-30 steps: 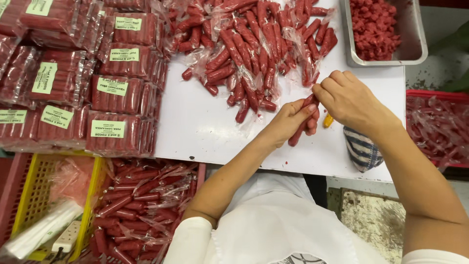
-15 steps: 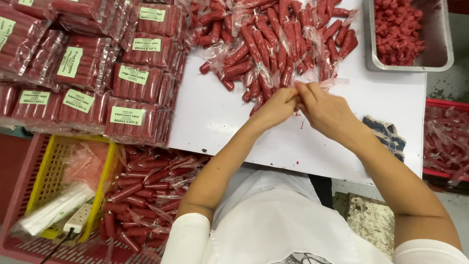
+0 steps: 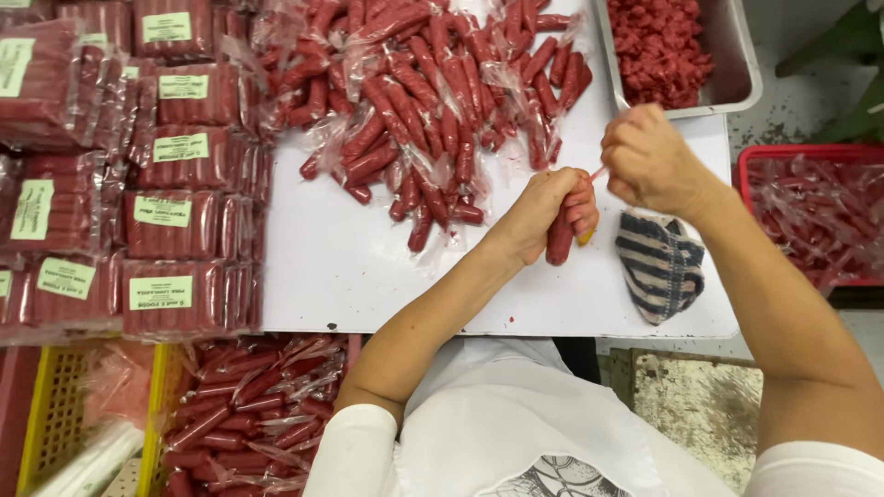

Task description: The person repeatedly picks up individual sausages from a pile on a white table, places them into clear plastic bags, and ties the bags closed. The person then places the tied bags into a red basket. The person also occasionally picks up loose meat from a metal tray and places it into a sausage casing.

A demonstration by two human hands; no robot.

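Left hand (image 3: pixel 545 213), centre frame, is clamped around a red plastic-wrapped sausage (image 3: pixel 559 241); right hand (image 3: pixel 650 161) is closed, pinching its thin wrapper end (image 3: pixel 599 172) (taut). Risk: hard pulling may tear the wrapper or slip the sausage onto the white table (image 3: pixel 368 276).

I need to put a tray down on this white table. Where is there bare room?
Bare table lies between the labelled packs, the sausage pile and the left hand. A smaller patch lies below the hands, left of the striped cloth. The top is crowded.
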